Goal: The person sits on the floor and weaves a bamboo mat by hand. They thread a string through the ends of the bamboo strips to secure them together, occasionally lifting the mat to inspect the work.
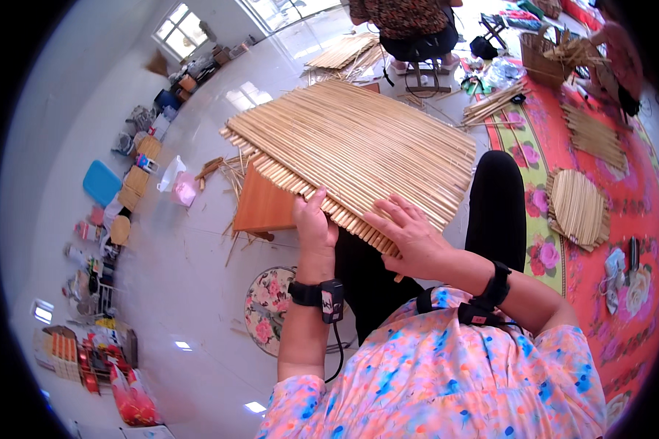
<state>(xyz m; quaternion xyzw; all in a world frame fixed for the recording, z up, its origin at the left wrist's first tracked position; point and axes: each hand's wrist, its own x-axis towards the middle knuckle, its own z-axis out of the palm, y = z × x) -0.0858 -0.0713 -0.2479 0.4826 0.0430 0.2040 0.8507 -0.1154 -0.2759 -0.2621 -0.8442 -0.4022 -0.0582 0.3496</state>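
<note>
A large mat of pale straw-coloured stalks (366, 132), laid side by side, is held tilted in front of me above my lap. My left hand (316, 219) grips its near edge, the thumb on top and the other fingers hidden underneath. Along that same edge, further right, my right hand (416, 238) lies on the stalks with its fingers stretched out and somewhat apart. One stalk end pokes out below the right hand. The stalk ends along the left side of the mat stand in an uneven, layered row.
Beneath the mat is an orange-brown wooden stool (262, 201), with loose stalks around it. A round floral seat (269, 307) stands by my left forearm. Smaller stalk mats (577, 205) lie on a red floral sheet (622, 234) at right. Another person sits ahead; one works at far right.
</note>
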